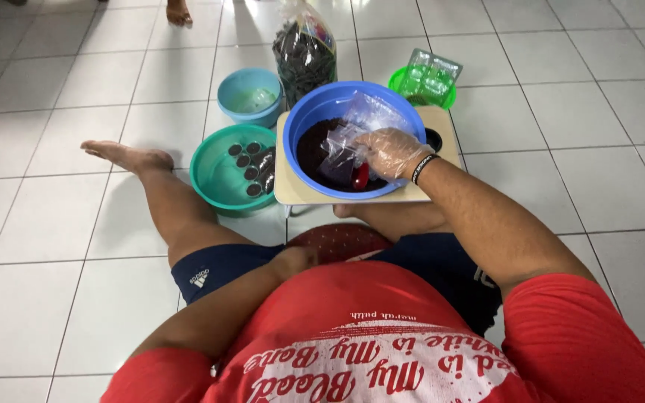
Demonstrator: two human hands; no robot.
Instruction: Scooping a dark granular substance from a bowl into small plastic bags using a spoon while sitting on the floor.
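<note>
Scooping step: my gloved right hand (391, 153) clamps a red scoop (360, 176) in the blue bowl (304, 119), beside a clear bag (352, 134); left grip hidden, cannot tell; next, I judge, a steady tip into the bag

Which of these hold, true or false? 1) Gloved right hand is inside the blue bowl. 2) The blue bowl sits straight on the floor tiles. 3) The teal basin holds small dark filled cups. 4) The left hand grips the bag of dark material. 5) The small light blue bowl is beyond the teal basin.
1) True: the right hand, in a clear glove, is in the blue bowl, on a small plastic bag over dark soil.
2) False: it rests on a pale tray.
3) True: small dark cups lie in the teal basin.
4) False: the left hand is low by the lap; the tall bag stands untouched.
5) True: the light blue bowl is farther off.
</note>
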